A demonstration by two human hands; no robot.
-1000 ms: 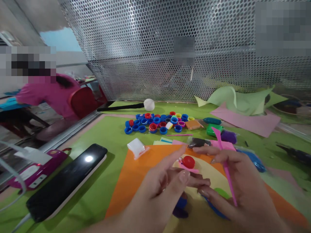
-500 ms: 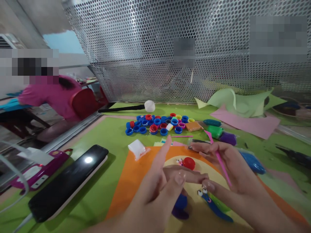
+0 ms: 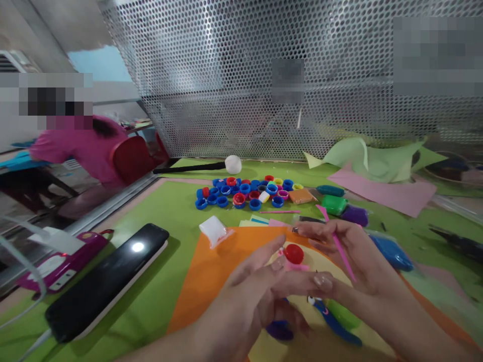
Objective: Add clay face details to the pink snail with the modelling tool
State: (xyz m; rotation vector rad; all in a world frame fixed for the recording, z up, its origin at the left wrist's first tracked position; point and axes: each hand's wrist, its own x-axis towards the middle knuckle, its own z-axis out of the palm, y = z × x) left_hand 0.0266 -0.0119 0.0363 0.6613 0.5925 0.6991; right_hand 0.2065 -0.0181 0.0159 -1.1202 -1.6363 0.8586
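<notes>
My left hand [image 3: 249, 296] hovers over a pale yellow sheet [image 3: 324, 271] on orange paper [image 3: 211, 271], fingers stretched out and touching the fingertips of my right hand [image 3: 350, 261]. My right hand grips a thin pink modelling tool [image 3: 335, 241] between thumb and fingers. Clay figures lie on the sheet: a red cap on a pink shape [image 3: 293, 254], a blue and green worm with eyes [image 3: 332, 317], and a purple piece [image 3: 279, 329] below my left hand.
Several bottle caps [image 3: 245, 191] lie in a pile further back, beside clay sticks [image 3: 334, 203]. A white clay packet [image 3: 213, 230], a dark phone [image 3: 109, 279] and a pink device [image 3: 56, 261] lie left. Paper sheets [image 3: 377, 161] sit at the mesh wall. A person in pink sits far left.
My left index finger has lowered from pointing up to lying flatter. My hands have closed in until fingertips meet. The view shifted slightly.
</notes>
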